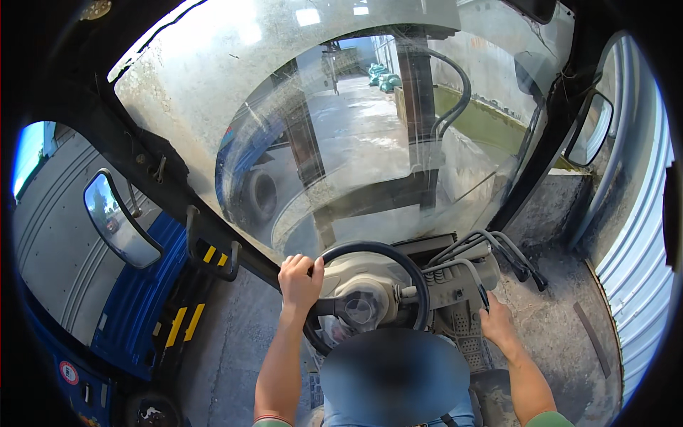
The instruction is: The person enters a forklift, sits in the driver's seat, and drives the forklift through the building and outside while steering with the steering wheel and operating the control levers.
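My left hand [299, 285] is closed at the left side of the black steering wheel [420, 281], where a dark knob or part of the rim shows between its fingers. To the right of the wheel, my right hand [498, 322] is wrapped round the black grip of a bent lever [466, 265]. More levers [518, 265] with black ends stand farther right, apart from my hand. Below the wheel's hub [361, 307] is the light, dusty steering column. A blurred patch hides part of my lap.
Beyond the scratched windshield [192, 107] rises a dark mast [420, 107] with hoses. A blue truck [142, 285] stands close on the left, past a side mirror [122, 219]. Corrugated metal sheeting [640, 277] runs along the right. Green sacks [384, 78] lie far ahead.
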{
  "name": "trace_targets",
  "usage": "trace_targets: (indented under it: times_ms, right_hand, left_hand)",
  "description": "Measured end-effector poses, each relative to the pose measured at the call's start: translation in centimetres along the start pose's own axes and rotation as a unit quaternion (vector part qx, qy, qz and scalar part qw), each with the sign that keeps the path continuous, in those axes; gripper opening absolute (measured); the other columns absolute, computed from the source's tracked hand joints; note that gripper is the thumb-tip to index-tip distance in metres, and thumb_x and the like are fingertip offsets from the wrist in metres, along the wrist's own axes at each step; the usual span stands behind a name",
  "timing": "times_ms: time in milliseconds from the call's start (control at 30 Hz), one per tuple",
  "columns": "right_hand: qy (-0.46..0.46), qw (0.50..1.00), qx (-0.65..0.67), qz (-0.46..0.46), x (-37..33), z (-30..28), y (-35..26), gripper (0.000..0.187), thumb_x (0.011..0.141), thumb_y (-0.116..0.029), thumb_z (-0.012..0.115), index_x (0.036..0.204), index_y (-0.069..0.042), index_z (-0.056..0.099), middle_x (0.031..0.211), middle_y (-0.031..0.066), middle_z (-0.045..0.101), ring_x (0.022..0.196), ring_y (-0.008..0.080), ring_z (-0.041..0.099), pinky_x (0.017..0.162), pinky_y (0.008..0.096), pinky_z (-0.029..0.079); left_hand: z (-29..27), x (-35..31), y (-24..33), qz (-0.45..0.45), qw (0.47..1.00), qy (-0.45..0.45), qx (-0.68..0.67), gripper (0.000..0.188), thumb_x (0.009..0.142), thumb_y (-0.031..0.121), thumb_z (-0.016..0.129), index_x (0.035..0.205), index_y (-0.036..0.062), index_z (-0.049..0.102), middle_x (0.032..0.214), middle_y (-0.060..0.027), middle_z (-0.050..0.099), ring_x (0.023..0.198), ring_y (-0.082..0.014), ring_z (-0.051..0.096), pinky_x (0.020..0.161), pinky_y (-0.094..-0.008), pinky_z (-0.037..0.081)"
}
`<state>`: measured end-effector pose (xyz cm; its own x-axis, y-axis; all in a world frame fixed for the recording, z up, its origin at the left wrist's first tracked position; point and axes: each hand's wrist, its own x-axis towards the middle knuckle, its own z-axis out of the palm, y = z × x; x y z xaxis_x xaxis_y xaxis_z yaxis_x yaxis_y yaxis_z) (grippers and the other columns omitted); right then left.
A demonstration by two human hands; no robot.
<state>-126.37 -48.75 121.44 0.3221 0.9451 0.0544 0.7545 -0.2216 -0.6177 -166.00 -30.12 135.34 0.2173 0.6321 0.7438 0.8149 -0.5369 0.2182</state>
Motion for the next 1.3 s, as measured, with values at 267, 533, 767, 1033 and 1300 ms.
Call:
trace_targets:
  times_ms: [267, 533, 767, 1033, 1300]
  right_hand:
    - [0.020, 1.000, 0.006, -0.020, 2.1, -0.7, 1.5, 0.055, 0.088, -0.015, 0.065, 0.138, 0.006, 0.051, 0.096, 0.0323, 0.069, 0.091, 0.0497, 0.067, 0.084, 0.0556, 0.052]
    - [0.004, 1.000, 0.024, -0.002, 5.2, -0.9, 3.9, 0.056, 0.088, -0.014, 0.066, 0.137, 0.007, 0.051, 0.098, 0.0317, 0.069, 0.093, 0.0497, 0.067, 0.085, 0.0555, 0.051]
    - [-0.010, 1.000, 0.025, -0.004, 6.8, -0.1, 3.5, 0.055, 0.088, -0.013, 0.066, 0.136, 0.008, 0.051, 0.099, 0.0326, 0.068, 0.094, 0.0507, 0.066, 0.085, 0.0545, 0.051]
    - [0.011, 1.000, 0.004, -0.011, 6.9, -0.9, 3.9, 0.054, 0.088, -0.015, 0.067, 0.136, 0.006, 0.053, 0.096, 0.0306, 0.069, 0.092, 0.0494, 0.066, 0.083, 0.0546, 0.052]
    - [0.002, 1.000, 0.001, 0.003, 7.2, -2.4, 2.0, 0.051, 0.087, -0.017, 0.067, 0.133, 0.003, 0.058, 0.099, 0.0318, 0.069, 0.097, 0.0490, 0.066, 0.087, 0.0532, 0.052]
  left_hand:
    - [12.6, 2.7, 16.6, 0.206, 0.957, -0.132, -0.155, 0.028, 0.082, 0.021, 0.075, 0.065, 0.0045, 0.061, 0.071, -0.0092, 0.062, 0.074, -0.0308, 0.061, 0.070, -0.0414, 0.052]
    - [-0.1, -12.1, 7.1, 0.107, 0.969, -0.200, -0.101, 0.031, 0.071, 0.011, 0.084, 0.059, 0.0094, 0.055, 0.063, -0.0036, 0.057, 0.062, -0.0227, 0.055, 0.057, -0.0349, 0.044]
    - [6.1, 3.0, 1.2, 0.007, 0.999, -0.024, -0.021, 0.030, 0.082, 0.007, 0.077, 0.064, 0.0019, 0.054, 0.064, -0.0111, 0.052, 0.061, -0.0314, 0.051, 0.056, -0.0417, 0.040]
    - [6.8, 3.7, 2.2, 0.019, 1.000, -0.003, -0.024, 0.033, 0.087, 0.011, 0.073, 0.065, -0.0007, 0.053, 0.064, -0.0141, 0.052, 0.062, -0.0337, 0.052, 0.059, -0.0416, 0.042]
    - [0.8, -1.3, 1.6, -0.025, 0.999, -0.020, 0.014, 0.028, 0.085, 0.008, 0.073, 0.066, 0.0007, 0.053, 0.066, -0.0120, 0.053, 0.065, -0.0327, 0.053, 0.059, -0.0415, 0.042]
